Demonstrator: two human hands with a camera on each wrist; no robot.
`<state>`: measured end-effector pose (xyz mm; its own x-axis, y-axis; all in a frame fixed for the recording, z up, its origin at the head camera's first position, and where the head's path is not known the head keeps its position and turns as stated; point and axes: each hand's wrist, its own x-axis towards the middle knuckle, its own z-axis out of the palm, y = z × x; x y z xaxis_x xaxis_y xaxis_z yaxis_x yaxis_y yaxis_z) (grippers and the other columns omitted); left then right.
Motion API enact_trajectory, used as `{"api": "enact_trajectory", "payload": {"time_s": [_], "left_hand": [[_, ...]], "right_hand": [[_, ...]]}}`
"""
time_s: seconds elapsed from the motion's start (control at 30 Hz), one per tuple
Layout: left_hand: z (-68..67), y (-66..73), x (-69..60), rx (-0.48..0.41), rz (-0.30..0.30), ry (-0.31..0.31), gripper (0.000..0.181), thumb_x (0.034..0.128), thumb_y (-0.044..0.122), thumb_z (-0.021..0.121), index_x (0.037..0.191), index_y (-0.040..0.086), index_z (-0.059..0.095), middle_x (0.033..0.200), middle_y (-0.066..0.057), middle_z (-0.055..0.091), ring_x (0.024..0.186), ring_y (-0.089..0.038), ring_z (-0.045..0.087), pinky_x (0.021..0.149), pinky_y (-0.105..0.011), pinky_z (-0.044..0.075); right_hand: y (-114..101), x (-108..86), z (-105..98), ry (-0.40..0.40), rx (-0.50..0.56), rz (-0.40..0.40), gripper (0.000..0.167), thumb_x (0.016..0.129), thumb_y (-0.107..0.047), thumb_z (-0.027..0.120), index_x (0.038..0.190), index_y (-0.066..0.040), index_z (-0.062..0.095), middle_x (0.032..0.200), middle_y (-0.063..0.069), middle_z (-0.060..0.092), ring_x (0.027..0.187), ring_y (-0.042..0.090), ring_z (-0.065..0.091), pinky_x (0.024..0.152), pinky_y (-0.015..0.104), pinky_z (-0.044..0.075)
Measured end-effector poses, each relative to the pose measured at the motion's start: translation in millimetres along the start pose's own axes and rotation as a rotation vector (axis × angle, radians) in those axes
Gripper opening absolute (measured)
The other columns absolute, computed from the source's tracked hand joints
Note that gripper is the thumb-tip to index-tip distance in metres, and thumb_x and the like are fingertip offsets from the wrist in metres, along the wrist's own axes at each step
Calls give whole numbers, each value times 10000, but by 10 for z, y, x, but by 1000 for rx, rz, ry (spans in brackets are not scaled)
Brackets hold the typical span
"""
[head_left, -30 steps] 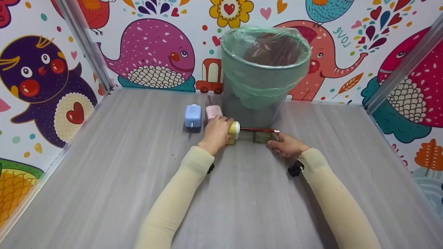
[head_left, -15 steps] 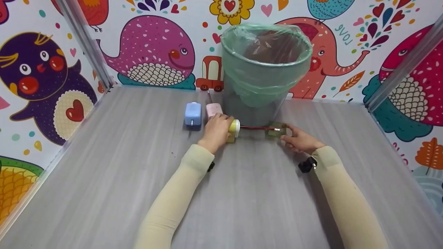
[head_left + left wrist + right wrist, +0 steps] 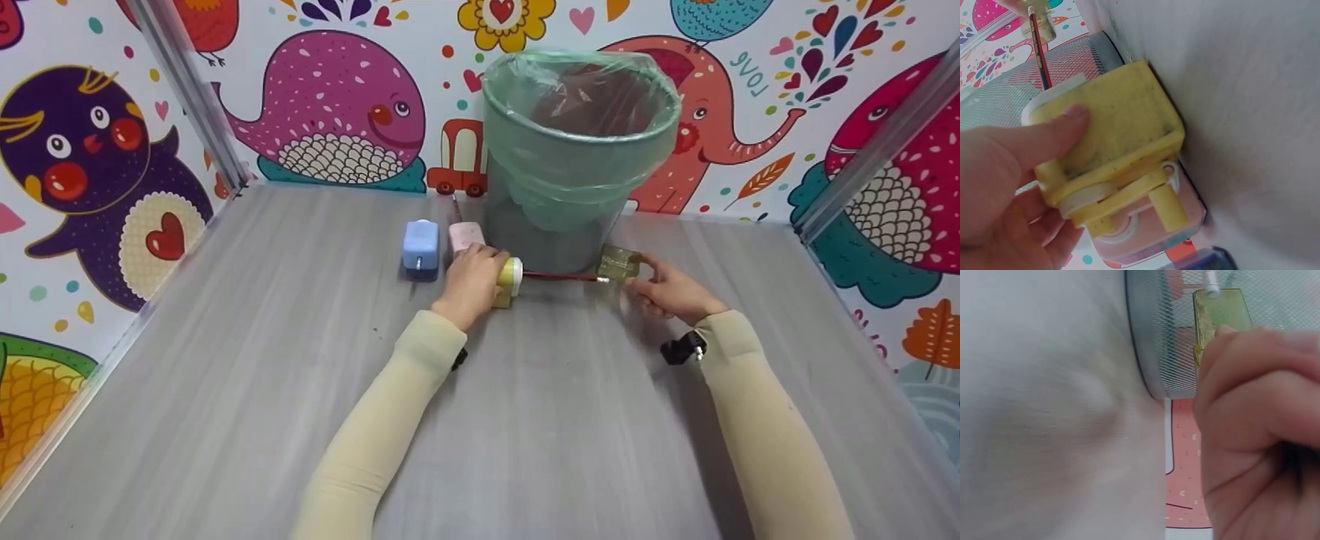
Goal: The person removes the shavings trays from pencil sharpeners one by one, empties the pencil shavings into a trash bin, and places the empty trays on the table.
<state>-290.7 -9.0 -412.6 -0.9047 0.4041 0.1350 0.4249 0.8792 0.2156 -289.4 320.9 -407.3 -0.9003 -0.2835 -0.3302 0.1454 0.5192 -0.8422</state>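
My left hand (image 3: 471, 285) grips a yellow crank pencil sharpener (image 3: 1112, 124), thumb on its side and fingers beneath. A dark red pencil (image 3: 559, 276) sticks out of the sharpener's white end, pointing right, its eraser end free. My right hand (image 3: 675, 291) pinches a small translucent olive-green box (image 3: 619, 263) just beyond the pencil's eraser end. In the right wrist view the green box (image 3: 1224, 312) shows above the curled fingers of that hand (image 3: 1264, 422). A pink sharpener (image 3: 466, 234) with a pencil in it stands behind my left hand.
A blue sharpener (image 3: 421, 244) stands left of the pink one. Behind the pencil is a mesh waste bin (image 3: 555, 240) lined with a green bag (image 3: 577, 172). Patterned walls enclose the grey table (image 3: 525, 420) at the back and sides.
My right hand has moved right and slightly back with the green box, from behind the pencil to beyond its end. My left hand stays on the yellow sharpener.
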Motion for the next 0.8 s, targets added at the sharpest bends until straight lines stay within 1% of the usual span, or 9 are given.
{"api": "enact_trajectory", "payload": {"time_s": [0.13, 0.27, 0.4, 0.6, 0.67, 0.8], "left_hand": [[-7, -3, -1, -2, -1, 4, 522, 903, 186, 748, 1381, 54, 583, 1374, -131, 624, 1284, -312, 547, 1100, -476, 434], [-10, 1, -1, -1, -6, -2, 521, 907, 186, 744, 1386, 60, 581, 1380, -126, 621, 1289, -307, 544, 1110, -469, 428], [-4, 3, 3, -6, -17, -18, 524, 916, 187, 733, 1399, 64, 570, 1394, -126, 610, 1304, -304, 532, 1127, -466, 416], [3, 2, -9, 24, 2, 24, 498, 899, 155, 744, 1365, 60, 595, 1352, -127, 638, 1277, -309, 556, 1089, -467, 448], [2, 2, -13, 30, 6, 30, 494, 897, 149, 744, 1360, 58, 598, 1346, -129, 642, 1272, -311, 560, 1083, -466, 453], [-4, 3, -16, 23, 3, 22, 500, 899, 141, 738, 1369, 56, 590, 1355, -135, 635, 1278, -313, 555, 1091, -471, 448]], "right_hand": [[-60, -29, -8, 22, -33, -7, 615, 1027, -287, 569, 1511, -73, 256, 728, -12, 484, 535, 93, 454, 508, 235, 407], [-108, -42, 2, 35, -66, -20, 618, 1020, -321, 578, 1495, -48, 292, 806, 16, 510, 557, 91, 481, 529, 241, 438], [-156, -53, 28, 40, -90, -28, 633, 1014, -342, 584, 1492, -35, 304, 883, 42, 523, 559, 83, 484, 526, 238, 437], [-258, -63, 86, 47, -129, -81, 618, 1002, -321, 605, 1469, -1, 355, 871, 54, 536, 534, 88, 458, 504, 245, 404], [-301, -73, 111, 44, -143, -89, 624, 995, -330, 617, 1469, -11, 368, 883, 66, 542, 529, 97, 455, 500, 250, 402], [-401, -102, 164, 32, -163, -104, 658, 986, -353, 628, 1496, -37, 358, 960, 102, 550, 522, 119, 450, 488, 263, 407]]}}
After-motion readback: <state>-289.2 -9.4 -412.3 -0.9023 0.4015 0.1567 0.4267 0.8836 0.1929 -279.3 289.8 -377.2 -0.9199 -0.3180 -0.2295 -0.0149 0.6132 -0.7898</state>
